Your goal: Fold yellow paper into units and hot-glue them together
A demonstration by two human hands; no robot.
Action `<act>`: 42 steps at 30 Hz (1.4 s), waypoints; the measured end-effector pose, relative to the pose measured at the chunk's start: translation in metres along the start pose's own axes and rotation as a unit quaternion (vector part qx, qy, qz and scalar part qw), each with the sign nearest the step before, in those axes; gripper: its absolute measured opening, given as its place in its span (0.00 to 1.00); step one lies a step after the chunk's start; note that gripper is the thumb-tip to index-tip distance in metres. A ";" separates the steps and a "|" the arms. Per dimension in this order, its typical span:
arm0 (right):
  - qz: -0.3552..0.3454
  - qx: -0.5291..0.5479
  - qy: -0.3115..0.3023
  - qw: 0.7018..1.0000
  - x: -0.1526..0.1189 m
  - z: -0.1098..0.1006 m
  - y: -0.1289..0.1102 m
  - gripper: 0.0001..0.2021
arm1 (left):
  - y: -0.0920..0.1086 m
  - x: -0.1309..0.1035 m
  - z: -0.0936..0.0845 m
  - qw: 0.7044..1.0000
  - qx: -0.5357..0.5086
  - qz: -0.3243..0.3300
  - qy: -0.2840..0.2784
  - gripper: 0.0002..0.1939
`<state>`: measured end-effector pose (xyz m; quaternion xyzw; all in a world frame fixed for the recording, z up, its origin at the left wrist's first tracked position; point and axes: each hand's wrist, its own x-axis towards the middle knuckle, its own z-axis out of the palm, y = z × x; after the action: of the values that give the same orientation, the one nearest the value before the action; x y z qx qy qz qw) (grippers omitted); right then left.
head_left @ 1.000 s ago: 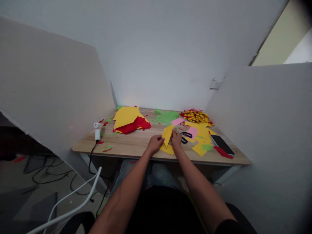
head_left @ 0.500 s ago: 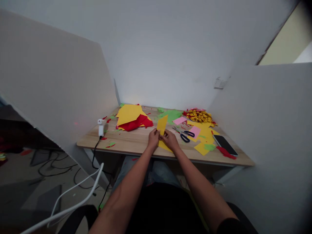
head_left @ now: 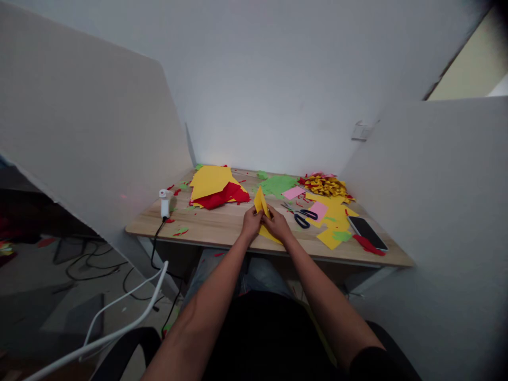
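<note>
Tabletop [head_left: 206, 223] stretches leftward from both hands [head_left: 251, 223] [head_left: 278, 224], clamped on yellow paper [head_left: 260, 202] near the edge [head_left: 178, 238].

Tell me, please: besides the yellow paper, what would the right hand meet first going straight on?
The right hand would probably meet the left hand first: it points toward it, by the folded yellow paper, though depth is unclear there.

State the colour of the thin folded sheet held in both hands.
Yellow; the thin folded sheet shows best in the head view.
</note>
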<state>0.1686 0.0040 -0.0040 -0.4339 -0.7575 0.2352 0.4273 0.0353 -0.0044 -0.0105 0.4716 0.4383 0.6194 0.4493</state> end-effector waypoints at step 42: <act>0.110 0.120 0.002 0.987 -0.001 -0.004 0.010 0.14 | 0.013 -0.006 0.004 0.997 -0.071 -0.002 -0.023 0.14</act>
<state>0.1771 0.0087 -0.0094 -0.4606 -0.6708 0.3686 0.4495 0.0379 -0.0125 0.0015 0.4518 0.3835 0.6369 0.4930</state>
